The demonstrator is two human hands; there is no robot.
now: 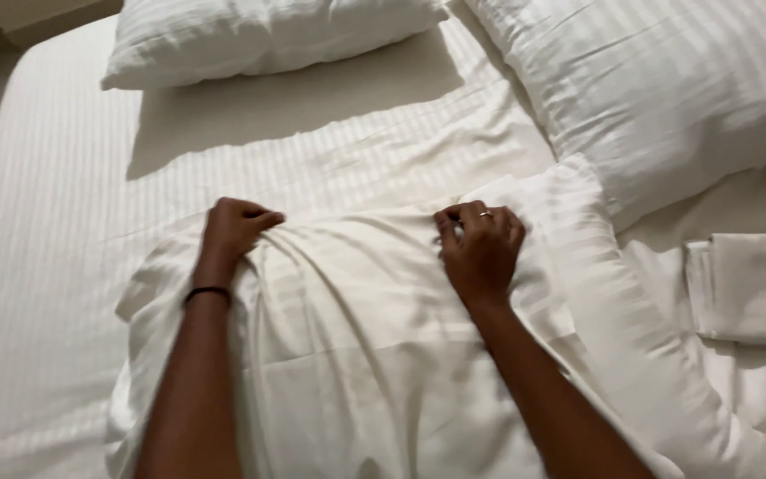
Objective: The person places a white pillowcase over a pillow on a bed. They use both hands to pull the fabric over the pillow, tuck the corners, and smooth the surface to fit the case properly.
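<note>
my hands press a white striped cotton pillow [383,355] on the wide bed in a white striped sheet [55,231]. beyond my left hand lies another plump white pillow [259,35], beyond my right a third [667,89], right of it a folded white cloth [755,284].

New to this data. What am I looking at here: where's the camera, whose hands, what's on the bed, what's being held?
There is no machine here: a person works with two bare hands. The single picture comes from a camera worn on that person's head, looking down, so both forearms reach into view from the bottom edge.

The surface is a bed covered in white striped linen. The left hand, with a dark band on its wrist, and the right hand, wearing a ring, each grip a bunched fold of a white pillowcase that lies in front of the person; a pillow seems to be partly inside it.

Two more white pillows lie further away, one at top left and one at top right. A folded white cloth rests at the right edge.
</note>
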